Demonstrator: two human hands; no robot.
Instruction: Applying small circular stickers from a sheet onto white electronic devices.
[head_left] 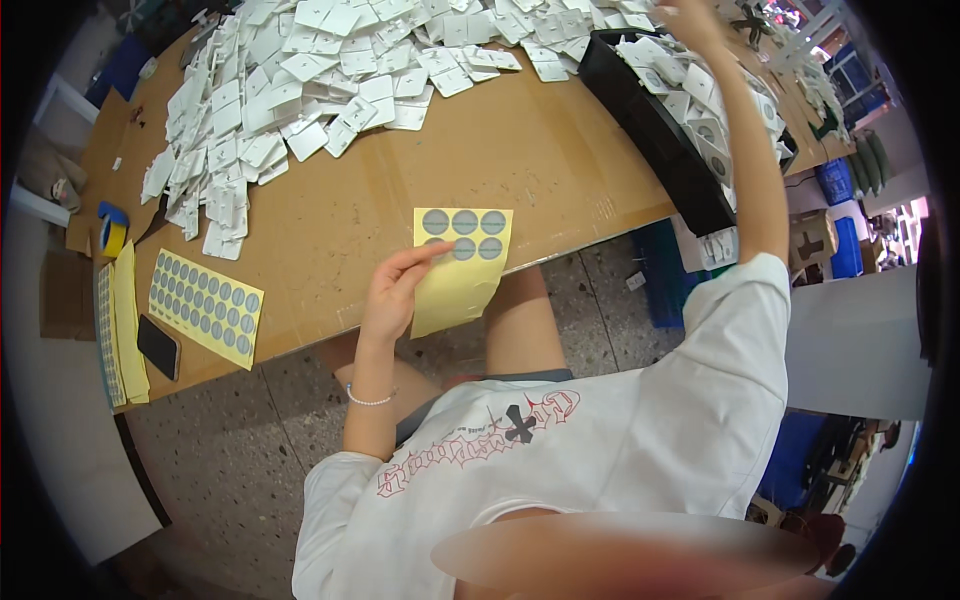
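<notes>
My left hand (pixel 393 292) pinches a yellow backing sheet (pixel 455 280) by its left edge, just past the table's near edge. Several round grey stickers (pixel 465 235) remain in its upper part. My right arm stretches far up to the right. My right hand (pixel 688 16) is over the far end of a black bin (pixel 655 135) filled with white plastic cards (pixel 690 85). That hand is partly cut off by the picture's top edge, so its grip is unclear.
A big heap of white cards (pixel 300 80) covers the far side of the cardboard-topped table (pixel 520 160). A full sticker sheet (pixel 205 305), a dark phone (pixel 158 346), stacked yellow sheets (pixel 125 330) and a tape roll (pixel 112 232) lie at the left. Blue crates (pixel 665 275) stand below.
</notes>
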